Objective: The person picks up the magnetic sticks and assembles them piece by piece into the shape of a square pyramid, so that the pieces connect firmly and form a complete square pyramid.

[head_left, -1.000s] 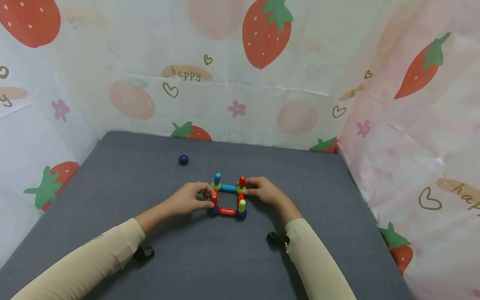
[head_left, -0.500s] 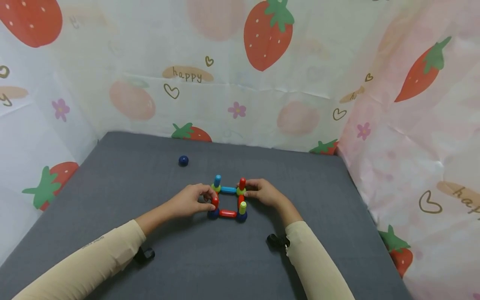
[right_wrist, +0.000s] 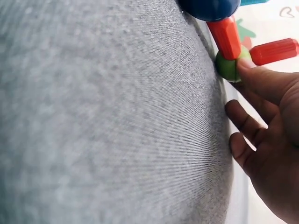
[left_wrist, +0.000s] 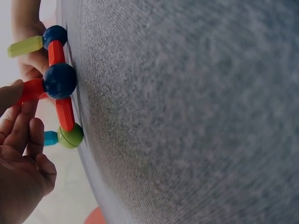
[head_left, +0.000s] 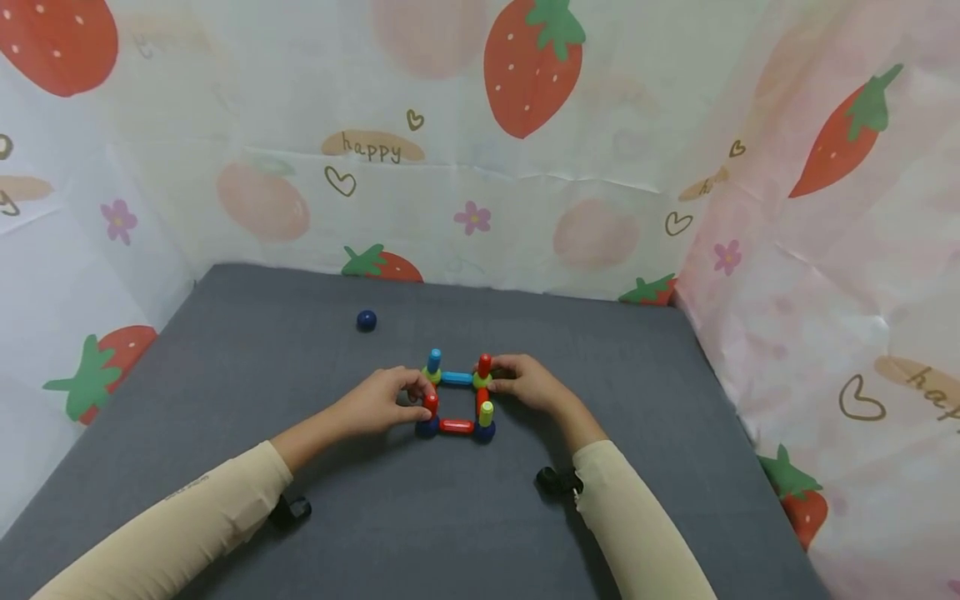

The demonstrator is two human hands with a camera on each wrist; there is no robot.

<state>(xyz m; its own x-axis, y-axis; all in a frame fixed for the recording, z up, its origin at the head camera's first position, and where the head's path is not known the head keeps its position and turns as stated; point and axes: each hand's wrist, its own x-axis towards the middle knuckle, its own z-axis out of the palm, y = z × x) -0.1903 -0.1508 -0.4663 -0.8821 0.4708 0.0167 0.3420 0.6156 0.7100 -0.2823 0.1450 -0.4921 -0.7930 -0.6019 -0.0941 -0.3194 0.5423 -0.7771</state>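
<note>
A square frame of magnetic rods and balls lies mid-table in the head view. Its near side is a red rod [head_left: 457,426], its far side a blue rod [head_left: 457,378]. At the near left corner my left hand [head_left: 378,402] pinches an upright red rod [left_wrist: 32,89] that stands on a dark blue ball [left_wrist: 60,81]. My right hand [head_left: 528,383] holds the green ball [right_wrist: 228,67] at the far right corner between thumb and finger, below another upright red rod [head_left: 484,364]. A yellow-green rod [head_left: 487,413] and a blue rod [head_left: 435,360] stand on the other corners.
A loose dark blue ball [head_left: 366,321] sits behind the frame, to the left. Grey cloth covers the table [head_left: 420,517]. A strawberry-print curtain [head_left: 525,217] hangs along the back and both sides. Dark straps [head_left: 289,512] show at both wrists.
</note>
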